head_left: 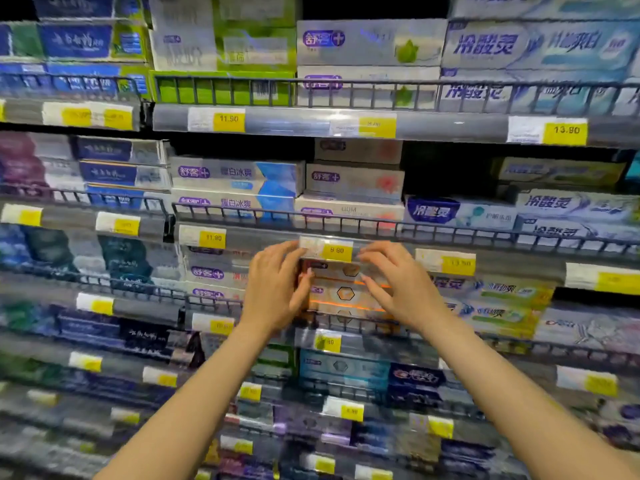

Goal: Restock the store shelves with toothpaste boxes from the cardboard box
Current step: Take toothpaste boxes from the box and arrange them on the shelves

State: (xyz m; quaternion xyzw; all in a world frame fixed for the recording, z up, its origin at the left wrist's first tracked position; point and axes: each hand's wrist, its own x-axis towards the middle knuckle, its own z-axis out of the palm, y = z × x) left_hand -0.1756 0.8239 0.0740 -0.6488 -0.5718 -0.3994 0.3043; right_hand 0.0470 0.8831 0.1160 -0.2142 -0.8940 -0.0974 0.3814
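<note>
My left hand [273, 289] and right hand [401, 289] grip the orange toothpaste boxes [346, 292] at 12 o'clock; the stack may snag the shelf rail [346, 320].

Two hands reach into the shelving: the left hand [273, 285] and the right hand [398, 285]. Between them sit three orange-striped toothpaste boxes [346, 292], stacked. Five yellow price tags [336, 250] have digits that can be read. Shelf rails [346, 124] number at least six, blurring downward. The remaining boxes are too many and too smeared to count.
</note>
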